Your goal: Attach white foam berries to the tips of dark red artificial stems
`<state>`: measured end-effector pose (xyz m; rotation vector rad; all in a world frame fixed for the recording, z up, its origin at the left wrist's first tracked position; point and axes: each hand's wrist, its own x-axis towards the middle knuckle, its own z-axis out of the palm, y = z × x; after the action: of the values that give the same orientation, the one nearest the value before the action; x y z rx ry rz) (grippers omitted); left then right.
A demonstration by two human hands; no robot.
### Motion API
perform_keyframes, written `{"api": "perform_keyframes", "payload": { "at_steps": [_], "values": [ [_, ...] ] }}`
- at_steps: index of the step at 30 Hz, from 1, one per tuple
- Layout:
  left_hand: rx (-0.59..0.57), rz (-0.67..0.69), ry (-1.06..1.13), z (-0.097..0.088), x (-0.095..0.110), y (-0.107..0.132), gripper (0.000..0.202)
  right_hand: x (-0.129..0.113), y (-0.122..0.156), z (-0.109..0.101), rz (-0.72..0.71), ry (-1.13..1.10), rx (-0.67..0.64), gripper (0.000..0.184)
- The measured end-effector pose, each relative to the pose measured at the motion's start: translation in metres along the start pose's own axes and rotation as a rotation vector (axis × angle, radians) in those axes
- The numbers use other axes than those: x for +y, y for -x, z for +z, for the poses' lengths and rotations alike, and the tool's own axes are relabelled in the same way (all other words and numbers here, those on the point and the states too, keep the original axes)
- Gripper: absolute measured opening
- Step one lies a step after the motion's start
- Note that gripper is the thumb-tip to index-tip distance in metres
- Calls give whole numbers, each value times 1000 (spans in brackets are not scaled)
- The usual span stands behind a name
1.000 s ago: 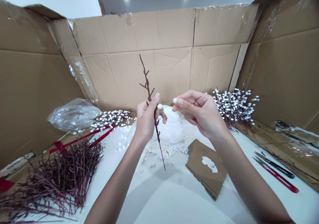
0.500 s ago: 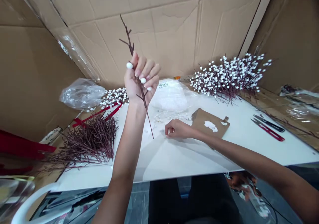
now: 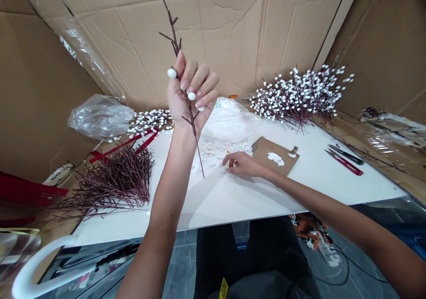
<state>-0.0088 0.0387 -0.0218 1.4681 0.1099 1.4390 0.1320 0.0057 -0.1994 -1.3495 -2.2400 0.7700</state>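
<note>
My left hand (image 3: 191, 88) is raised above the table, its fingers wrapped round a brown artificial twig (image 3: 173, 33). The twig's branching top rises past my thumb and its thin stem slants down below the palm. A few white berries sit on it, one berry (image 3: 171, 73) beside my thumb and others by the fingertips. Low over the tabletop, my right hand (image 3: 242, 163) has its thumb and index finger apart, close to loose white berries (image 3: 209, 159) scattered there. I see no berry between those fingers.
At left lies a pile of bare brown twigs (image 3: 116, 177) with red ribbon (image 3: 146, 139). Berried twigs (image 3: 302, 95) stand at the back right. A clear bag of white berries (image 3: 229, 121), cardboard with white paste (image 3: 282, 168), and red-handled snips (image 3: 346, 162) are on the white table (image 3: 213, 210).
My right hand's thumb and index finger have spread apart over the loose berries. My left hand still grips the twig. The whole view has shifted slightly.
</note>
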Motion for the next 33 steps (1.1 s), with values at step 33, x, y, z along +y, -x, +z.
{"api": "perform_keyframes", "payload": {
  "at_steps": [33],
  "values": [
    [154, -260, -82, 27, -18, 7, 52, -4, 9, -18, -36, -899, 596, 17]
  ]
}}
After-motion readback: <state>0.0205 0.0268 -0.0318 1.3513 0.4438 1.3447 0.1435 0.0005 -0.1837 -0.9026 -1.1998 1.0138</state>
